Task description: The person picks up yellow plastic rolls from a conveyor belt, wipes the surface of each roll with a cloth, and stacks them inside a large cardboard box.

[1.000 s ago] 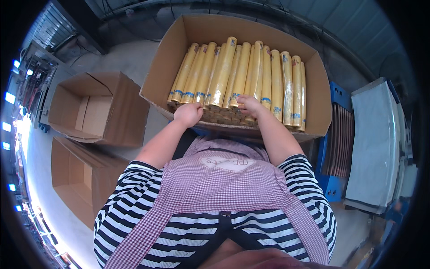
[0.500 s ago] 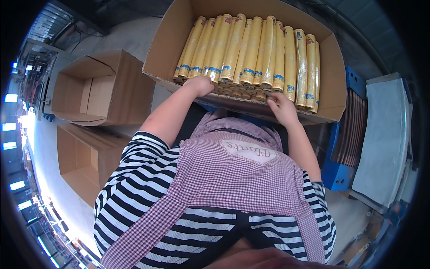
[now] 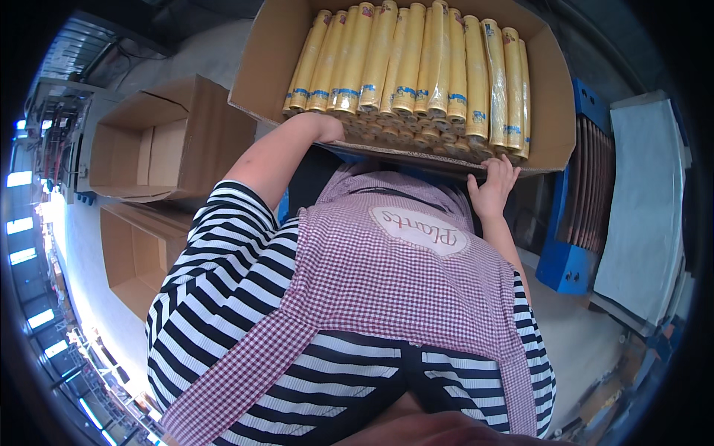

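A large cardboard box (image 3: 556, 97) lies ahead of me, filled with yellow tubes (image 3: 407, 67) in clear wrap with blue bands. A long row of them rests on top, and the ends of more tubes show beneath along the near side. My left hand (image 3: 328, 128) is curled over the box's near rim toward its left end; its fingertips are hidden. Farther right, my right hand (image 3: 497, 184) touches the same rim with its fingertips, fingers apart and thumb spread, holding nothing.
Two open cardboard boxes, an upper one (image 3: 190, 141) and a lower one (image 3: 141, 245), stand at my left. To the right are a blue metal frame (image 3: 565, 267) with dark ribbed bellows (image 3: 591, 178) and a pale grey panel (image 3: 643, 201).
My right hand has moved right along the near rim, its fingers coming from inside the box to the edge. The box sits slightly higher in view; my left hand stays at the rim.
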The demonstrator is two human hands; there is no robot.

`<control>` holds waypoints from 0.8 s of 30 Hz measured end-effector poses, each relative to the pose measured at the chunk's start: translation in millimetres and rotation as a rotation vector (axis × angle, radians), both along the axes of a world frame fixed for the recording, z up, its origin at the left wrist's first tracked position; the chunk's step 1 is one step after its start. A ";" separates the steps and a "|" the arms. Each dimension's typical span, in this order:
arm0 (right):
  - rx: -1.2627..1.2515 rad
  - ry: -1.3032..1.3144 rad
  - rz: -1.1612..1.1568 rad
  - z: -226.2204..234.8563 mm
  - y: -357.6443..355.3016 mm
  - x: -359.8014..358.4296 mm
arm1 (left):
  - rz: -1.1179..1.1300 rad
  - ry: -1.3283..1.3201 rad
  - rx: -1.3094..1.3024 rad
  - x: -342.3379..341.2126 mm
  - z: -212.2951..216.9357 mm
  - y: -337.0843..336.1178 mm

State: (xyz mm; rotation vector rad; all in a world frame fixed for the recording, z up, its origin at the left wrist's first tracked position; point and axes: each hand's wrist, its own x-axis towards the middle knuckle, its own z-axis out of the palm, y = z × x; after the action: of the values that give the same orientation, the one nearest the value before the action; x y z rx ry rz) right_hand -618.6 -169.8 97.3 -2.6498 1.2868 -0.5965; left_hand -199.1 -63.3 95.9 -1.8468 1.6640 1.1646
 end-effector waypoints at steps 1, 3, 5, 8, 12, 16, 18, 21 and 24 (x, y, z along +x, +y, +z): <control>-0.004 -0.014 0.006 1.3 0.4 -2.4 | 0.023 0.019 -0.050 -4.5 1.7 -0.5; -0.015 -0.048 -0.001 -1.5 2.6 -2.6 | 0.070 0.056 -0.149 -6.9 7.9 3.2; -0.072 -0.104 -0.007 -12.0 3.9 -3.0 | 0.188 0.092 -0.226 0.5 -4.6 10.9; -0.111 -0.164 -0.019 -23.0 6.6 -6.5 | 0.316 0.072 -0.383 0.3 -5.0 13.8; -0.128 -0.175 -0.022 -24.0 3.6 -5.6 | 0.412 0.081 -0.464 -2.6 -2.0 14.1; -0.139 -0.172 -0.036 -25.5 3.1 -8.1 | 0.453 0.081 -0.498 -4.8 -1.9 14.1; -0.127 -0.173 -0.029 -25.2 4.5 -7.5 | 0.460 0.067 -0.518 -3.9 -6.7 15.7; -0.126 -0.156 -0.054 -22.8 2.7 -8.2 | 0.423 0.060 -0.555 -0.5 -13.5 16.4; -0.103 -0.189 -0.021 -12.9 -3.1 -3.9 | 0.446 0.118 -0.567 8.8 -21.1 18.2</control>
State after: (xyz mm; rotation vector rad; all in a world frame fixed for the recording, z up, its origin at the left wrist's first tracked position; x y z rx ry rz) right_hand -622.5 -172.9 84.4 -2.5859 1.2630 -0.9156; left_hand -190.3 -45.1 74.8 -2.6517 1.8370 1.0412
